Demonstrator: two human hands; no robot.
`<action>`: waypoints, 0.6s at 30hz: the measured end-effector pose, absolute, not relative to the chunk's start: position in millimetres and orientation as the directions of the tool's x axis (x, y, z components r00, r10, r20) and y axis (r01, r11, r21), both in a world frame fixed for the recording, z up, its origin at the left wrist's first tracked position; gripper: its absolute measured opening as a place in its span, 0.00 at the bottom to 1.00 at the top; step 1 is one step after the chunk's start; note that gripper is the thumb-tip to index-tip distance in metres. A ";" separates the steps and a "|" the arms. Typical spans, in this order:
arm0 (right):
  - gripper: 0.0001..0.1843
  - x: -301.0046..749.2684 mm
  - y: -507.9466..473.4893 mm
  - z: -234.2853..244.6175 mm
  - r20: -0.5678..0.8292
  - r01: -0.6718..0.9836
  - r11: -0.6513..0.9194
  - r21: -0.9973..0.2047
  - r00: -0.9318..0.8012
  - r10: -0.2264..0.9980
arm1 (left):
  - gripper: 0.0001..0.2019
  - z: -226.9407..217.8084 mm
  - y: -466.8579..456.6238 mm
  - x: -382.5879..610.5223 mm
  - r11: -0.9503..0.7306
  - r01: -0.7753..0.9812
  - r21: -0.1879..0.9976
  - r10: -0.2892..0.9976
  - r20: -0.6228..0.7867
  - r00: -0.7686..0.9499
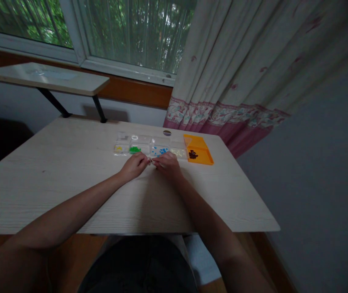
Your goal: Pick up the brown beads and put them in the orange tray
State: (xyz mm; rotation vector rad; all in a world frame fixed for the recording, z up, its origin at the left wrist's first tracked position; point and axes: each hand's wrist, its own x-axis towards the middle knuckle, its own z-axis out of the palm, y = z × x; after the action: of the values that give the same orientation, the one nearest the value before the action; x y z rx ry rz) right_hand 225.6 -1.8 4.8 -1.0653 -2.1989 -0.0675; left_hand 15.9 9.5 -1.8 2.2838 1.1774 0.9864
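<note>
My remote view of a home room, evident from desk, floral curtain and window onto greenery.

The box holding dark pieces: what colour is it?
The box is orange, seen best in the head view.

Left hand and right hand are pinching a small item, fingers partly hiding it; it is appearing too small to identify. Right hand is partly covering the blue pieces' compartment. Dark shape is running off the left edge; curtain, off the top.
</note>
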 end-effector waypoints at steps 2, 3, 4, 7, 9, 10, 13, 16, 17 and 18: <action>0.13 222.0 -3.3 5.0 0.572 0.709 0.666 -0.232 -0.455 0.682 | 0.18 -2.5 9.6 15.5 -0.573 0.544 0.613 0.819 0.411 0.400; 0.13 220.6 -3.6 4.9 0.563 0.709 0.666 -0.231 -0.461 0.686 | 0.18 -2.3 9.3 15.6 -0.574 0.542 0.614 0.819 0.411 0.401; 0.13 219.2 -3.7 4.7 0.557 0.710 0.664 -0.233 -0.462 0.690 | 0.19 -1.7 9.0 15.7 -0.575 0.538 0.616 0.818 0.413 0.401; 0.14 216.4 -3.4 4.1 0.550 0.707 0.666 -0.240 -0.466 0.693 | 0.19 1.2 7.7 16.7 -0.575 0.526 0.626 0.817 0.418 0.397; 0.15 215.5 -3.0 3.8 0.547 0.701 0.669 -0.247 -0.469 0.693 | 0.20 2.6 7.0 17.1 -0.574 0.519 0.634 0.818 0.416 0.397; 0.15 215.2 -2.9 3.9 0.547 0.698 0.671 -0.250 -0.470 0.693 | 0.20 2.7 6.8 17.2 -0.576 0.514 0.636 0.817 0.415 0.401; 0.14 215.0 -3.3 5.2 0.542 0.691 0.676 -0.256 -0.477 0.692 | 0.20 1.5 6.7 16.7 -0.585 0.497 0.641 0.809 0.416 0.416; 0.14 214.4 -4.7 7.9 0.530 0.685 0.684 -0.252 -0.493 0.690 | 0.20 -0.4 7.1 15.9 -0.587 0.486 0.647 0.806 0.410 0.428; 0.14 214.2 -5.2 8.7 0.531 0.685 0.685 -0.250 -0.494 0.688 | 0.20 -0.9 7.3 15.7 -0.584 0.487 0.649 0.808 0.407 0.426; 0.14 214.2 -5.4 9.4 0.536 0.686 0.684 -0.249 -0.490 0.687 | 0.20 -1.2 7.6 15.6 -0.581 0.489 0.650 0.810 0.407 0.422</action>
State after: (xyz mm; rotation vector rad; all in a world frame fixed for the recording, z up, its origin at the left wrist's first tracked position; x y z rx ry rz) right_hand 214.2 -5.4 9.4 -1.0503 -2.2793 0.0028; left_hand 15.6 7.6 -1.2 2.2452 1.1034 0.9938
